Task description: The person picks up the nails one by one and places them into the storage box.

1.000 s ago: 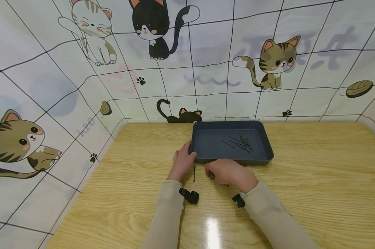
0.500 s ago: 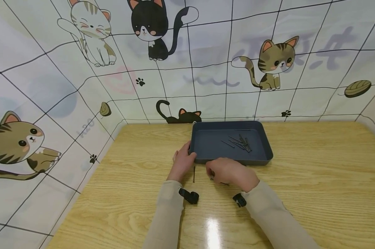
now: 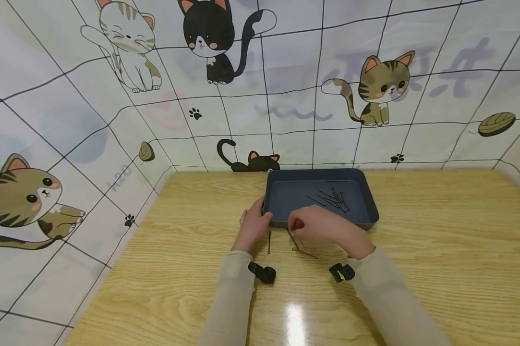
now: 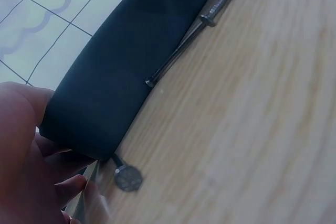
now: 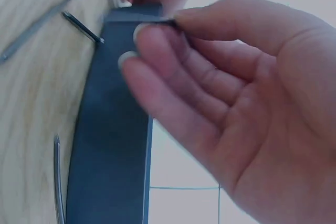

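My left hand grips the left front corner of the dark blue tray, thumb at the rim. My right hand is raised in front of the tray's front wall. In the right wrist view its thumb and fingertips pinch a thin nail, which is blurred. Close to the left hand, one nail lies on the table, its round head facing the left wrist camera. Below the right hand lie two more nails, one slanting by the tray wall and one nearer me.
Several nails lie in a loose pile in the tray's right half, and one nail lies along its back wall. Another nail rests on the table beside the front wall. Behind the wooden table hangs a cat-patterned sheet.
My right hand has lifted from the tabletop towards the tray's front rim with a nail pinched, uncovering nails on the table. The left hand and the tray have stayed put.
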A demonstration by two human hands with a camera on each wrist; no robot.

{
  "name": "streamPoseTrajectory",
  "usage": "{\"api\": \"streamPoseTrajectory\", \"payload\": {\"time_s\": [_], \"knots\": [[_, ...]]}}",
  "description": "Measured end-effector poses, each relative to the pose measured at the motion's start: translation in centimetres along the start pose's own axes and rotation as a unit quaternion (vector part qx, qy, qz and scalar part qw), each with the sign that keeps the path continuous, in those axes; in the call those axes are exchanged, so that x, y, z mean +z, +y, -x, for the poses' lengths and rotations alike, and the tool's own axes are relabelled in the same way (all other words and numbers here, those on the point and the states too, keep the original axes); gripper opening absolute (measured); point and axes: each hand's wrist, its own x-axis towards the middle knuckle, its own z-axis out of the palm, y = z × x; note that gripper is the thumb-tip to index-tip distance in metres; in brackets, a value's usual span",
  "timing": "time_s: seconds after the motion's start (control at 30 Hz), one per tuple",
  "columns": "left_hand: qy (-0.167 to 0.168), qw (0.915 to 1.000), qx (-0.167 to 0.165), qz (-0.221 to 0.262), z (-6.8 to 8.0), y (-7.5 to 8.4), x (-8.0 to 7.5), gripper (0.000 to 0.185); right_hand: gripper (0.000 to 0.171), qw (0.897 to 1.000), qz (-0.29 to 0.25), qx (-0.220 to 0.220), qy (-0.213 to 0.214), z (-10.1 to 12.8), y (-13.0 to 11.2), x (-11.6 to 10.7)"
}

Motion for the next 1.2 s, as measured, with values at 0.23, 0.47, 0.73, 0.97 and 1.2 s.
{"api": "streamPoseTrajectory", "payload": {"time_s": [0.23,0.47,0.73,0.97,1.2], "knots": [[-0.002,1.0,-0.002,0.007,-0.1,0.0,0.1,0.056,0.011,0.99,-0.11,-0.026,0.079,0.7,2.0,-1.7],[-0.001,1.0,-0.001,-0.001,0.1,-0.1,0.0,0.055,0.02,0.949,-0.257,-0.014,0.182,0.6,2.9,-2.0],[-0.001,1.0,0.0,0.004,0.2,0.2,-0.1,0.055,0.038,0.887,-0.383,0.0,0.257,-0.3,5.0,-1.0],[-0.001,1.0,0.002,-0.001,0.2,0.1,-0.1,0.055,0.039,0.869,-0.408,0.018,0.281,-1.4,6.4,0.4],[0.0,1.0,-0.001,-0.003,0.0,0.0,0.1,0.055,0.041,0.886,-0.374,0.037,0.272,-1.9,6.6,1.1]]}}
